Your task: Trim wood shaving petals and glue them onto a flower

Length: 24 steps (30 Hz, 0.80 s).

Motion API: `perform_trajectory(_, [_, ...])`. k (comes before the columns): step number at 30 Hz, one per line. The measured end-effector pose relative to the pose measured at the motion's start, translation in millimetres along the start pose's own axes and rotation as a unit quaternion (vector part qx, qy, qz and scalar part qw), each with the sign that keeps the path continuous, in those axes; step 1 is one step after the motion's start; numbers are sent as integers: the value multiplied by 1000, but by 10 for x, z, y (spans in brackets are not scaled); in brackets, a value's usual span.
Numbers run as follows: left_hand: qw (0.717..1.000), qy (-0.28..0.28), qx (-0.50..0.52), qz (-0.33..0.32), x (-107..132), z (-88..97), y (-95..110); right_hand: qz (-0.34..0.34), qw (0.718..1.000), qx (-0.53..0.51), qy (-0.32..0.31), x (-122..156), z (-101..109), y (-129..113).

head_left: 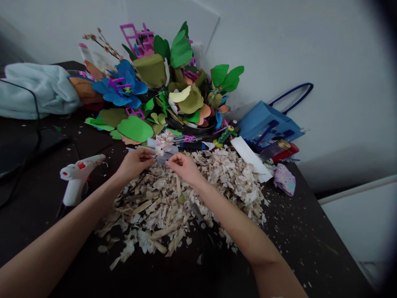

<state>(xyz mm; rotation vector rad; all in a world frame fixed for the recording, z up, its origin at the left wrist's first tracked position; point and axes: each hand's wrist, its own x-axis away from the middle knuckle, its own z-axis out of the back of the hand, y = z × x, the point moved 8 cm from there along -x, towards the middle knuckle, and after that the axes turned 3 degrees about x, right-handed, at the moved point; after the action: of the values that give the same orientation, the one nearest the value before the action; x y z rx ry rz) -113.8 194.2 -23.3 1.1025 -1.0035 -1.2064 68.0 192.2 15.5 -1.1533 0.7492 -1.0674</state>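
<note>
The left hand (134, 162) is curled, its fingers closed on a pale strip (143, 149), with the grip partly hidden. The right hand (185, 167) is pinched almost shut just beside it; whether it holds anything is hard to tell. A pale pink flower (164, 142) sits just beyond both hands. Wood shavings (173, 198) heap beneath them, and scissors (198, 217) lie half-buried under the right forearm. A glue gun (77, 178) lies left of the left hand. Far past the right hand stands a blue bag (266, 122), its contents unseen. The table (310, 231) runs out to a dark edge right of the right arm.
</note>
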Motion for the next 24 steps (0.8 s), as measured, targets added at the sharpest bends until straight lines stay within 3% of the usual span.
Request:
perform_trajectory(6, [1000,-9,-8,0,-6,-3,-13,63,993,-86,55,414,421,-307])
perform_trajectory(12, [999,-9,-33,-15,0,24,0,123,976,-177,44,807,687,-534])
perform_trajectory(20, [996,-7,-83,-36,35,90,113,80,957,-257,105,1122,936,-318])
perform_trajectory(24, [992,11,-114,-56,83,190,276,27,965,-227,129,1222,966,-117])
